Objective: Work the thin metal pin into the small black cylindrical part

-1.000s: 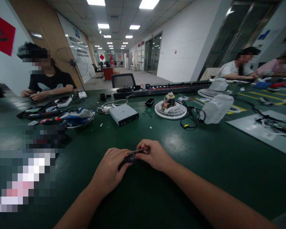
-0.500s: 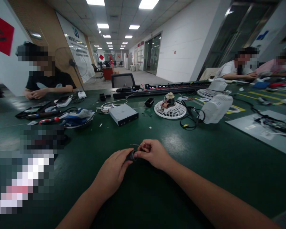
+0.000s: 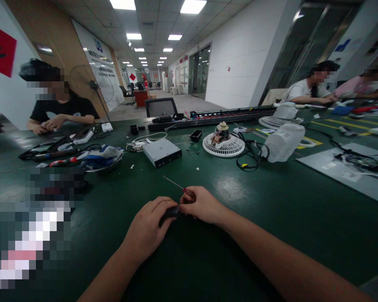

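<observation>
My left hand [image 3: 153, 220] is closed around a small dark cylindrical part [image 3: 172, 212], which lies sideways with its end toward the right. Within my right hand [image 3: 201, 204] is a thin screwdriver [image 3: 175, 183] with a red handle, its shaft pointing up and to the left. The thumb and fingertips of that same hand touch the right end of the dark part. Most of the part is hidden by my left fingers, so its exact kind is unclear. Both hands are just above the green table [image 3: 113, 260].
Beyond my hands are a disc drive [image 3: 162, 153], a small black tray [image 3: 196, 135], a white fan grille with motor [image 3: 223, 144] and a white plastic housing [image 3: 285, 142] with black cable. A grey board [image 3: 343, 167] lies right. People sit at the far left and right.
The screwdriver's shaft has swung upward and now points away up-left. The dark part has turned from showing its open end to lying more sideways, with my right fingertips at its end.
</observation>
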Demonstrator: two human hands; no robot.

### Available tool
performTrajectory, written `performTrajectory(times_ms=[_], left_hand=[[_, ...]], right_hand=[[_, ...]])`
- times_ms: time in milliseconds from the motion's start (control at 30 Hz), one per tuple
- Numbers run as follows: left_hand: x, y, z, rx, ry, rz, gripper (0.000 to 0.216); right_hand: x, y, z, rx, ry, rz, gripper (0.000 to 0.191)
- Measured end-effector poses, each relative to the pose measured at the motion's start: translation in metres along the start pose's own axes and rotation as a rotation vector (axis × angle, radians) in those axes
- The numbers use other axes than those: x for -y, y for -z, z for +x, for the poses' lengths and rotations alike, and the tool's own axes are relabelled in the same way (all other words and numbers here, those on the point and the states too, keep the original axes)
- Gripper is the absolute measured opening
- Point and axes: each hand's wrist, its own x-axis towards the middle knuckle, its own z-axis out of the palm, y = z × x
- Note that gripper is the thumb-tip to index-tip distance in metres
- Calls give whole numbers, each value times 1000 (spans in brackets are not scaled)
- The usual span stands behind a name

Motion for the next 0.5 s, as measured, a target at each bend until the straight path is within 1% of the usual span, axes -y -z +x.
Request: performTrajectory(times_ms=[67,100,133,167,233,300,367,433,500], left_hand=[[3,2,0,-36,58,23,28],[6,4,0,-57,98,39,27],[8,5,0,-80,143,53,25],[12,7,0,-106,191,62,24],[18,10,-1,-166,286,71,23],[24,12,-2,-209,356,71,25],[27,13,-2,-215,397,65,27],[27,12,-1,-203,409,47,28],[25,11,-1,-183,389,23,26]], right_hand=[[4,4,-4,-25,20,-77,16],[6,8,-6,-49,36,-136,20],[9,12,-9,-88,73,-223,28],[10,17,-10,-138,137,-344,30],[12,27,-13,-199,231,-579,27],[12,35,-13,-193,257,-682,21],[10,39,-12,-160,295,-716,20],[8,39,-11,-126,335,-726,23],[6,36,-11,-88,378,-717,26]])
